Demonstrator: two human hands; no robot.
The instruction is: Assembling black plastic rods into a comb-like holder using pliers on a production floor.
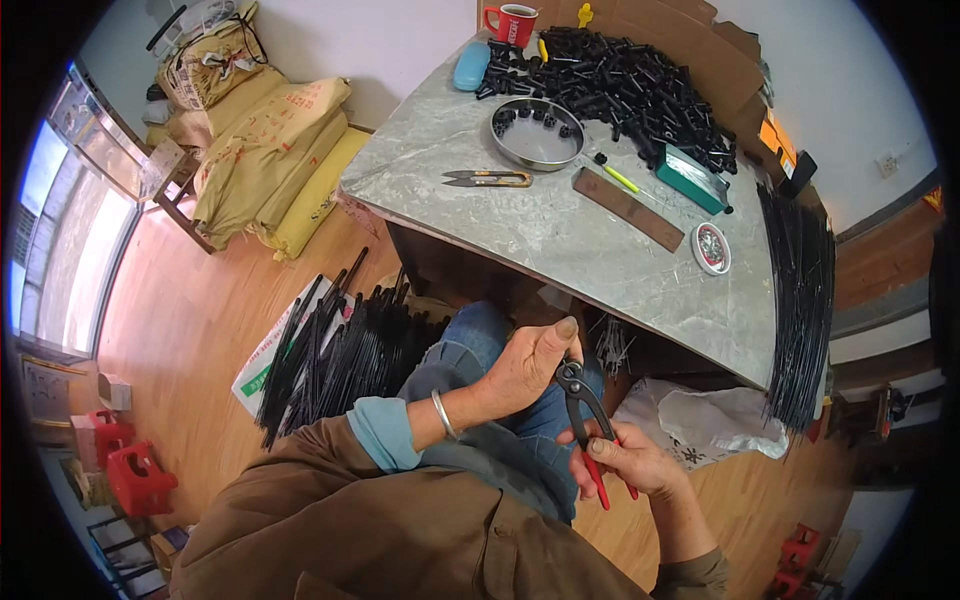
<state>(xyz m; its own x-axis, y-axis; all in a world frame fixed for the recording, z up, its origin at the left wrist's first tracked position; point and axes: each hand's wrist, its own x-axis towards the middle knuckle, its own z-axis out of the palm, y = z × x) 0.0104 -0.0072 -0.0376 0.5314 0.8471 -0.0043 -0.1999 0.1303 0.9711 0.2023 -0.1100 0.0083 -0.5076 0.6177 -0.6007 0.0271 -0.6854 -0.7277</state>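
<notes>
Over my lap, my right hand [641,460] is closed round the red handles of a pair of pincers [574,388]. The handles are spread apart, and the black head points up and away from me. Close beside the head is my left hand [530,368], its thumb raised against the curled fingers. These fingers are closed, but whatever they hold is hidden behind the hand and the pincers' head. A silver bracelet [444,414] circles my left wrist.
On the grey table [480,215] lie a heap of black tubular parts [640,85], a round metal bowl [540,160], thread snips [488,179] and a brown bar [630,210]. Long black rods [798,300] overhang its right edge. More black rods [350,350] lie left of my legs.
</notes>
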